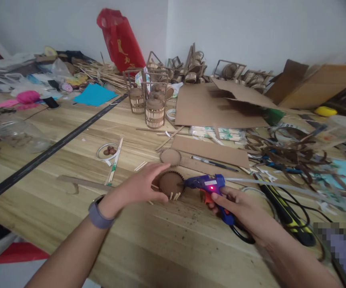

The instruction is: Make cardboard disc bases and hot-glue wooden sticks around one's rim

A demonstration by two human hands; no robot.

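Note:
My right hand (233,204) is wrapped round a blue glue gun (204,182) with an orange trigger and a lit red light. A clear glue stick (251,182) sticks out of its back. The nozzle points left, at the right inner edge of a round brown cardboard base (170,183) with a ridged rim. Curved around the base's left side is my left hand (143,182), thumb and fingers apart; whether it touches the rim I cannot tell. Several short wooden sticks (175,196) stand at the base's near edge. Just behind lies a second cardboard disc (170,157).
Finished small stick baskets (155,113) with frames stand farther back. A tape ring (107,151) holding brown beads lies left. Cardboard sheets (211,108), a pen (213,163) and brown strips (281,148) spread behind and right. A yellow-black cutter (287,212) and cords lie by my right forearm.

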